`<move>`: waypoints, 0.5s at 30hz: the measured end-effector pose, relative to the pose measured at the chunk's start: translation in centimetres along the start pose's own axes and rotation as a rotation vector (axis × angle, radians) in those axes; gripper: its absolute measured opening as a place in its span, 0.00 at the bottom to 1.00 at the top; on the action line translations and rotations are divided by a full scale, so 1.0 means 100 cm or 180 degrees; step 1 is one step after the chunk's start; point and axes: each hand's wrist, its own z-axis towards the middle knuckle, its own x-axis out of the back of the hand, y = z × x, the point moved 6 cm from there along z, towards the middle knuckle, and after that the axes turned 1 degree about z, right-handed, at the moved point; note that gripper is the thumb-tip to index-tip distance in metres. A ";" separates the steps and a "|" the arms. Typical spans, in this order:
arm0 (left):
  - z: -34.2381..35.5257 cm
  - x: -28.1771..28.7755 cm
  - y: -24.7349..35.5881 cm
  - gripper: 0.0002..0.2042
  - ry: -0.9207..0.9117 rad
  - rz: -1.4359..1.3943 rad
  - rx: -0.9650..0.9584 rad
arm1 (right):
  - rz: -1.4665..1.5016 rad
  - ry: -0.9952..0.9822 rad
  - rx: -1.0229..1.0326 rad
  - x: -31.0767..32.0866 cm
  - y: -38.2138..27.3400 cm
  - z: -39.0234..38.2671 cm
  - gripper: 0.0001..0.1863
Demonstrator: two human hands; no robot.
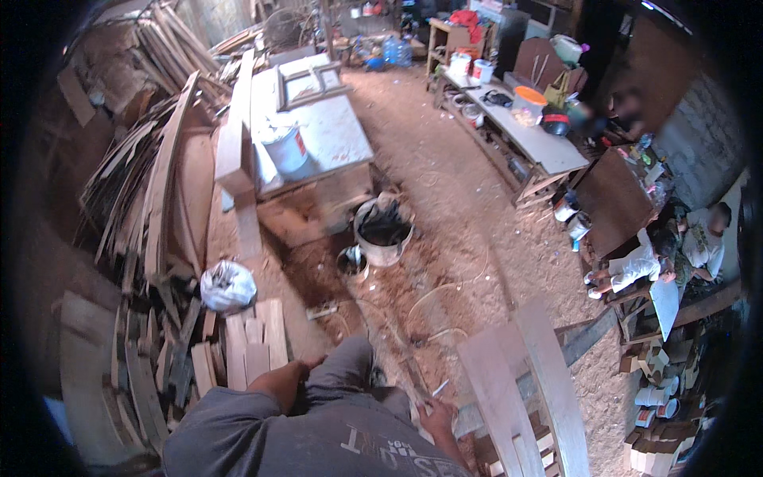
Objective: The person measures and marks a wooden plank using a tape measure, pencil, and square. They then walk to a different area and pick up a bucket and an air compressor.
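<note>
Dirt floor (429, 151), wood (167, 171) piled along your left. Your right hand (438, 416) is half-curled near the pale boards (493, 381), white stick (440, 388) right by it, can't tell if pinched. Left hand (305, 369)'s at your knee (354, 351), can't tell its grip.

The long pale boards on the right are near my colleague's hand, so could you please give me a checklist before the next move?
1. Right hand apart from the long pale boards: ok, a gap shows.
2. Left hand free: cannot tell, mostly hidden.
3. Floor free of cord: not ok, loops lie there.
4. Large floor bucket upright: ok.
5. Tabletop bucket upright: ok.
</note>
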 end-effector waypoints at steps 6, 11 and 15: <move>0.054 -0.028 0.178 0.38 -0.1197 0.0707 -0.0304 | 0.0820 -0.0994 -0.2088 -0.062 0.080 0.031 0.28; 0.070 -0.023 0.298 0.39 -0.1492 0.1099 -0.0747 | 0.1951 -0.1682 -0.1729 -0.034 -0.013 0.209 0.45; 0.087 -0.007 0.382 0.40 -0.1410 0.1299 -0.1035 | 0.0639 -0.1507 -0.1543 -0.015 -0.015 0.352 0.52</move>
